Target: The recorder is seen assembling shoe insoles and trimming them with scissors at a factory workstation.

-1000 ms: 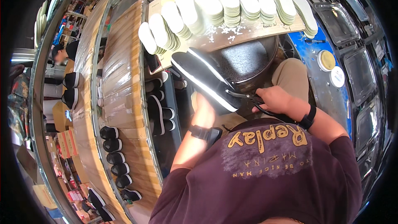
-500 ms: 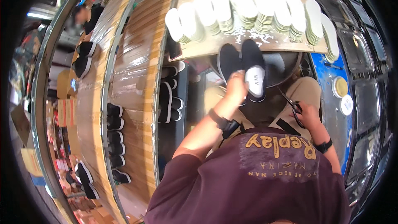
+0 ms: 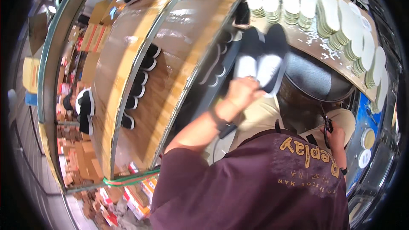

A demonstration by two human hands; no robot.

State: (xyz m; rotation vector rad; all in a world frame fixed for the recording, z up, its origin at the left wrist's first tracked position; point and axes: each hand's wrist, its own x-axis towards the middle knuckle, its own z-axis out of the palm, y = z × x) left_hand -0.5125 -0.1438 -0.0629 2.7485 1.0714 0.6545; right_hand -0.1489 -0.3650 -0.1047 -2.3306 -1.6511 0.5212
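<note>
My left hand (image 3: 242, 94) grips a pair of black shoes (image 3: 263, 59) with white insides, held side by side with their toes pointing away from me, over the gap between the curved wooden belt (image 3: 170, 47) and a dark round cushion (image 3: 315, 79). My right hand (image 3: 337, 135) rests low by my knee, closed on a thin black pair of scissors (image 3: 327, 124). A black watch sits on my left wrist.
Stacks of white insoles (image 3: 306, 2) line a wooden board (image 3: 315, 42) at the upper right. More black shoes (image 3: 140, 83) ride the belt's lower tier, and another pair (image 3: 85, 110) lies at the left. Cardboard boxes (image 3: 91, 36) pile up beyond. Two round tins (image 3: 367, 138) stand at the right.
My left hand has carried the pair of shoes up and to the left, away from the cushion toward the belt. The right hand with the scissors has dropped toward my knee.
</note>
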